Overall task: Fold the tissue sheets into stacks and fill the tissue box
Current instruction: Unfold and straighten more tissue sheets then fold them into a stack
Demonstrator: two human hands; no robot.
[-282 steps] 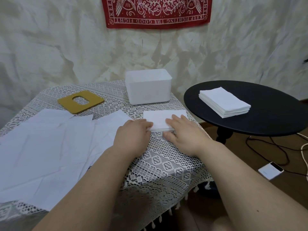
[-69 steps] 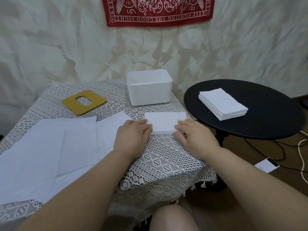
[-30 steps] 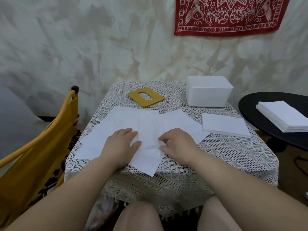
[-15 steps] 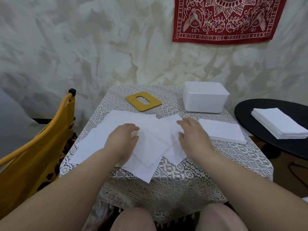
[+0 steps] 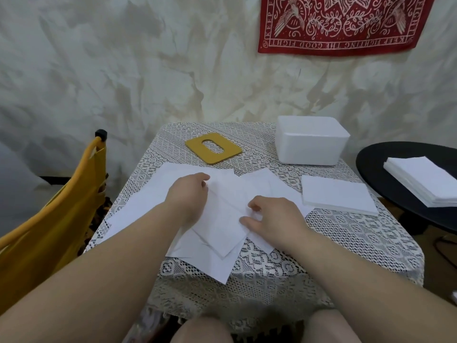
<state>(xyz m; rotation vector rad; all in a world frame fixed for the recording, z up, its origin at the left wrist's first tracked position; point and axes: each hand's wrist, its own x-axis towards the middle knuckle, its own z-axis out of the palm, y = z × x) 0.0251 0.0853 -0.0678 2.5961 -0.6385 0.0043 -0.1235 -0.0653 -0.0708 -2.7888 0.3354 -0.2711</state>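
White loose tissue sheets (image 5: 222,219) lie overlapped under both hands. L hand (image 5: 188,196) pinches top sheet's far edge; R hand (image 5: 274,219) fingers curled, pinching its near-right edge. Risk: thin ply may tear or drag neighbours, giving a skewed fold. Sheets look creased. Folded stack (image 5: 336,194) right of R hand; tissue box (image 5: 311,144) beyond it.

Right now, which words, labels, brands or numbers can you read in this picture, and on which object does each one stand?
"KEEP FIGHTING THE GOOD FIGHT": upside down, along the lower border of the red bandana on the wall.
"KEEP FI...": its left border, cut off by the frame.
"...FIGHT": its right border, partly legible.
Nothing else carries readable text.
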